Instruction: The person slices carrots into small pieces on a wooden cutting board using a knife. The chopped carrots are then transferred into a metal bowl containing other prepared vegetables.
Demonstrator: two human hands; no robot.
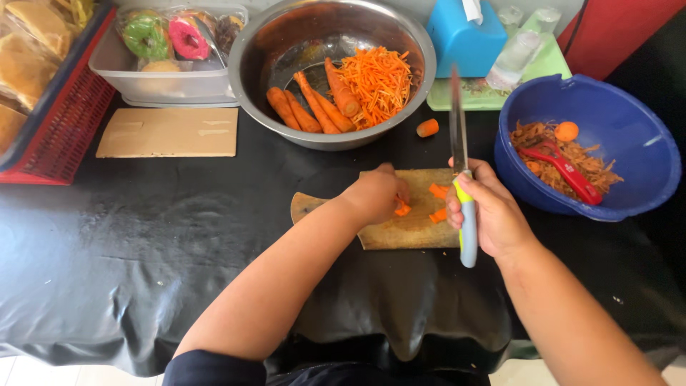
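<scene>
My left hand [375, 194] rests on a wooden cutting board [404, 230] with its fingers closed on a small orange carrot piece [403, 209]. Two more carrot pieces [438, 191] lie on the board just to the right. My right hand [493, 211] grips a knife [459, 136] by its grey and yellow-green handle, the blade pointing up and away from me. Behind the board stands a steel bowl [250, 64] holding whole peeled carrots [314, 107] and grated carrot [379, 82].
A blue bowl [643, 143] at the right holds carrot peelings and a red peeler [564, 168]. A carrot stub [427, 128] lies on the black tablecloth. At the back are a plastic tub of pastries [168, 86], a red basket [64, 121], a cardboard sheet [168, 132], and a blue tissue box [464, 43].
</scene>
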